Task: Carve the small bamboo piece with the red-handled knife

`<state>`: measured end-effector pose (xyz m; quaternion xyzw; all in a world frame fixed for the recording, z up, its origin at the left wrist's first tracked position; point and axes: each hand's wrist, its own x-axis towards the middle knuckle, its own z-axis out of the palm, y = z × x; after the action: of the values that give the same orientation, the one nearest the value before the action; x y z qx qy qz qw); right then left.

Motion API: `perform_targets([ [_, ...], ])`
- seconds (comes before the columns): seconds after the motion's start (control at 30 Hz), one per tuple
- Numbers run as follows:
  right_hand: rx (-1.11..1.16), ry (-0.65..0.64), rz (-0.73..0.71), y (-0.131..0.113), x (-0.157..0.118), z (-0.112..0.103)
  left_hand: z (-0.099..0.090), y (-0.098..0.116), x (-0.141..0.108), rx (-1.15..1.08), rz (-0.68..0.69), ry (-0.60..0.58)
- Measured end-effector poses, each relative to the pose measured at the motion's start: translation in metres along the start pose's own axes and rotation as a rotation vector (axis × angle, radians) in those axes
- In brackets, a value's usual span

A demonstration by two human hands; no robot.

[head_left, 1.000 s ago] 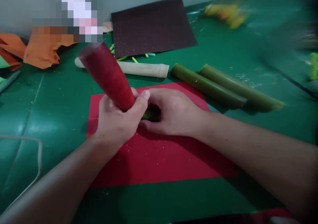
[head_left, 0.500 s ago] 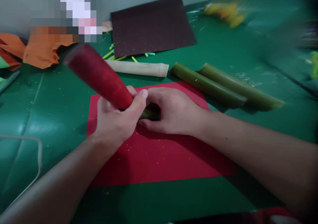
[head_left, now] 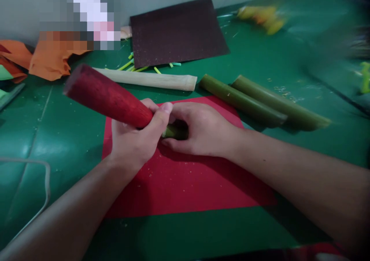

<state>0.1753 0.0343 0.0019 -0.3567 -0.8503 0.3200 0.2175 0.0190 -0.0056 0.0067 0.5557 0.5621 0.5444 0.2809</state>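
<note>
My left hand (head_left: pixel 135 137) is closed round the narrow end of a thick red tapered handle (head_left: pixel 110 95), whose broad end slants up to the left. Whatever lies below the handle is hidden by my fingers. Pressed close beside it, my right hand (head_left: pixel 199 126) curls around a short piece of green bamboo (head_left: pixel 176 131), only part of which shows between thumb and fingers. Both hands are over a red sheet (head_left: pixel 185 187) dotted with small light shavings.
Two green bamboo lengths (head_left: pixel 245 103) lie to the right, with a pale peeled stick (head_left: pixel 162 79) behind the hands. Farther back are a dark sheet (head_left: pixel 179 33) and a yellow-handled tool (head_left: pixel 260 16). Orange cloth-like material (head_left: pixel 49 60) and a pale cord (head_left: pixel 47 180) are on the left.
The red handle's broad end has swung down and left, so it slants lower and uncovers more of the pale stick. The right hand has hardly moved.
</note>
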Motion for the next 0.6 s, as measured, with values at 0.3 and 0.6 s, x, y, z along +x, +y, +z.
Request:
perform_targets([
  [0.3,0.003,-0.008,0.014,0.0014,-0.0001,0.0015,0.0011,0.0000,0.0015,0.048,-0.014,-0.009],
  [0.6,0.005,0.002,0.000,0.0024,0.0001,0.0011,0.0028,0.0047,-0.0003,0.037,-0.064,0.030],
])
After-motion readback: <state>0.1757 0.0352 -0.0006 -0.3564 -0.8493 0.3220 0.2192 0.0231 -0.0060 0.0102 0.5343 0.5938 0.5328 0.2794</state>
